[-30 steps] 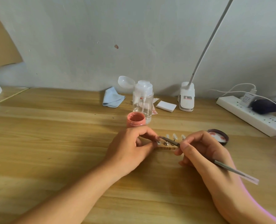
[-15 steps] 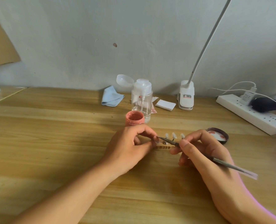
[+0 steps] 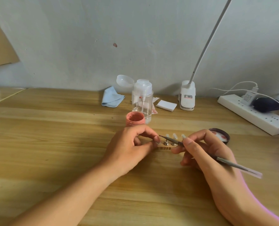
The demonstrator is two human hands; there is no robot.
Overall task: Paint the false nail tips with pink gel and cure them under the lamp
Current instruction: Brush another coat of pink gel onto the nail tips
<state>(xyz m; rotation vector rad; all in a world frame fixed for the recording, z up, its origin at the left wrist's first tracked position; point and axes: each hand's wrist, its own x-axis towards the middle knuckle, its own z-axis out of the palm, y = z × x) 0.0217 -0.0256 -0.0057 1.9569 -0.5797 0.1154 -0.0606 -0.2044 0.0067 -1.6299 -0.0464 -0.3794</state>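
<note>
The round open gel jar [image 3: 135,119] is salmon pink inside and out. The small false nail tips [image 3: 174,136] are milky clear. The thin wooden holder strip [image 3: 164,149] shows fine dark-and-pale stripes. The slim metal brush [image 3: 236,166] is grey. The round dark lid [image 3: 221,136] has a white lining smeared pink. The wooden table [image 3: 54,144] is honey-yellow, streaked with grain.

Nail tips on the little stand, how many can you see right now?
3. They sit in a row on the stand: left tip behind the brush, middle tip, right tip beside the right hand. The left hand, pinching the stand's end, may hide another.
</note>
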